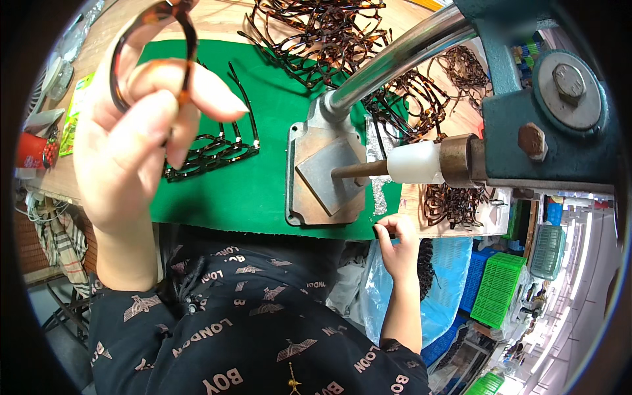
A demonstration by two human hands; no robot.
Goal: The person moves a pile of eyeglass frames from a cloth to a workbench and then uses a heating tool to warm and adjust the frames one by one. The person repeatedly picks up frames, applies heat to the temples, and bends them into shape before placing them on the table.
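Raised close to the camera at the upper left, my left hand is closed on a tortoiseshell eyeglass frame, its rim pinched between thumb and fingers. The upper part of this frame runs out of the picture. Below and behind it, several similar eyeglass frames with temples unfolded lie together on a green mat. My right hand rests at the mat's front edge with fingers curled in. Whatever sits at its fingertips is too small to make out. Beyond that hand stands a bench press with a flat metal plate.
The press's teal body and steel column take up the right side. A large pile of eyeglass frames lies at the back, with more frames right of the press. Green crates and a blue plastic bag are below right.
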